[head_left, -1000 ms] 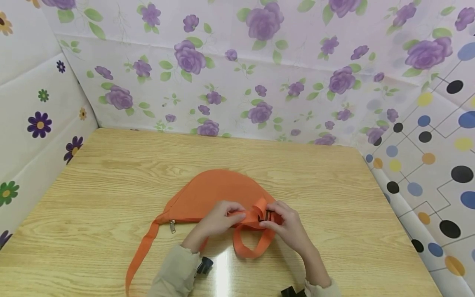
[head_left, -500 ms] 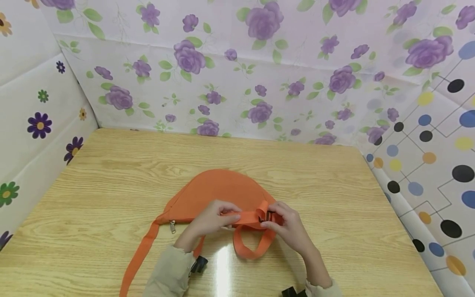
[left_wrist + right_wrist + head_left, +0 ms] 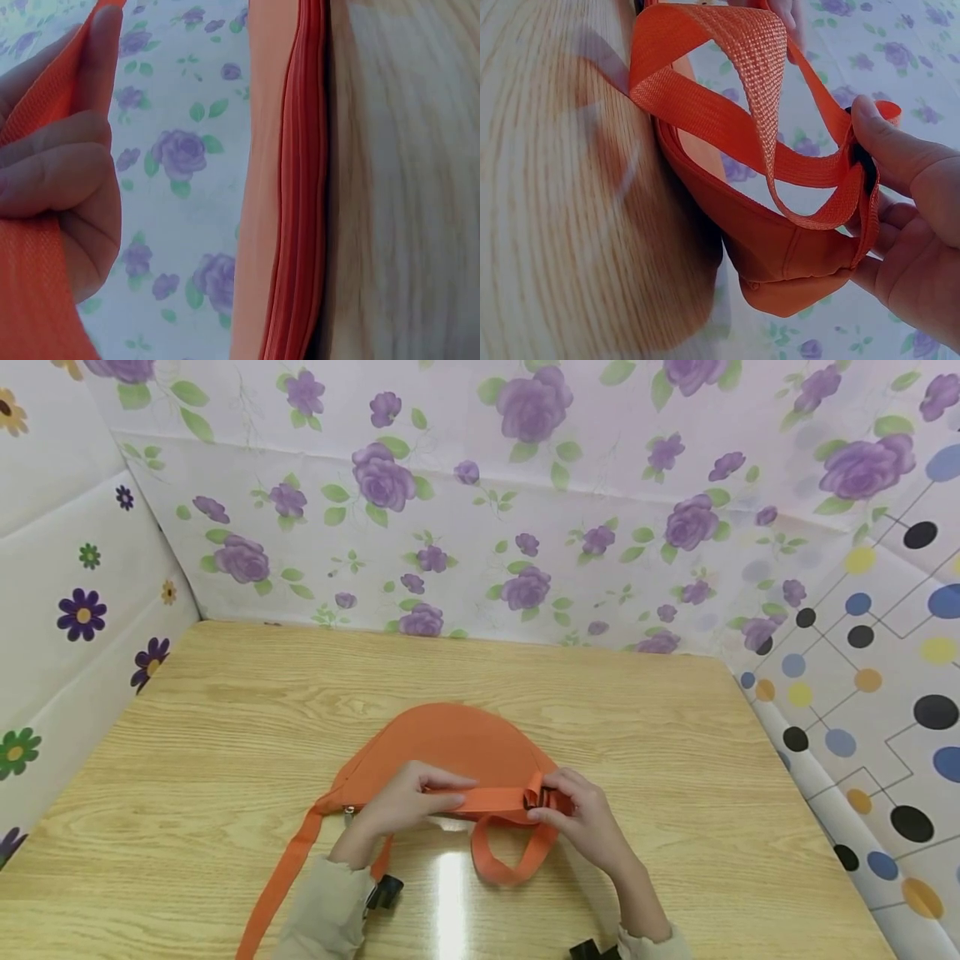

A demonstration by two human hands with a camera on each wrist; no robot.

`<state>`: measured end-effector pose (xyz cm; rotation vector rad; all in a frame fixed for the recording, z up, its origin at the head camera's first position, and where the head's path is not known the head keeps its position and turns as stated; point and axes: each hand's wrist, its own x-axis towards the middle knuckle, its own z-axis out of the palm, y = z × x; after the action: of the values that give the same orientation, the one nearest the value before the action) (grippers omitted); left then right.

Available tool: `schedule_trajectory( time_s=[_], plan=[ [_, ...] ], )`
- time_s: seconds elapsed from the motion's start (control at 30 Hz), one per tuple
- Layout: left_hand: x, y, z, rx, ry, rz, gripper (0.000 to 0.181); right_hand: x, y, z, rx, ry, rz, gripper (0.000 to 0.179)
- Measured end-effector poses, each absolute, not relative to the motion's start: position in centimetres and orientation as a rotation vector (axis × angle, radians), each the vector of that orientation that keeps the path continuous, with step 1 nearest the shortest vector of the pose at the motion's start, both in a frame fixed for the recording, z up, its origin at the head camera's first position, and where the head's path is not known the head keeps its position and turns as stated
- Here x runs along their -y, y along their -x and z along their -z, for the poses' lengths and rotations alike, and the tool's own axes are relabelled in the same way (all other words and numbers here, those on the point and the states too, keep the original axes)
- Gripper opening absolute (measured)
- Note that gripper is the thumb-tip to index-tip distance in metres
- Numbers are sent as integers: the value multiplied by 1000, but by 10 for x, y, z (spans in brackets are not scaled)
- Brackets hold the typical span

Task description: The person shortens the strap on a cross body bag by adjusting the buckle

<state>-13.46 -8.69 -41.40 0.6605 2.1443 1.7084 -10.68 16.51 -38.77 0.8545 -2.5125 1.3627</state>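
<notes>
An orange waist bag (image 3: 442, 743) lies on the table, its zipped edge toward me. Above that edge my left hand (image 3: 408, 800) pinches the orange strap (image 3: 495, 799) between thumb and fingers; the left wrist view shows the webbing (image 3: 34, 285) running through the hand. At the bag's right end my right hand (image 3: 588, 814) grips a black strap adjuster (image 3: 863, 159) between thumb and fingers. Between the two hands the strap is stretched fairly straight. A loose loop of strap (image 3: 697, 105) hangs below the adjuster, near the bag's right side.
The wooden table (image 3: 637, 718) meets a flowered cloth wall (image 3: 465, 527) at the back. Another strap end (image 3: 281, 885) trails from the bag's left corner toward the front edge. A metal zipper pull (image 3: 348, 814) hangs at the bag's left.
My left hand has slid left along the strap, away from the adjuster, and more strap shows between the hands. The small loop at the adjuster has shrunk. My right hand stays nearly still.
</notes>
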Motion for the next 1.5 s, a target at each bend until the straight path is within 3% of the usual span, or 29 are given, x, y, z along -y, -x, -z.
schedule_trajectory(
  time_s=[1.23, 1.5],
  plan=[
    [125, 140, 416, -2113, -693, -1725, 28, -171, 111, 390, 2542, -878, -1295, 32],
    [133, 139, 417, -2180, -632, -1686, 28, -181, 121, 414, 2546, -897, -1297, 33]
  ],
)
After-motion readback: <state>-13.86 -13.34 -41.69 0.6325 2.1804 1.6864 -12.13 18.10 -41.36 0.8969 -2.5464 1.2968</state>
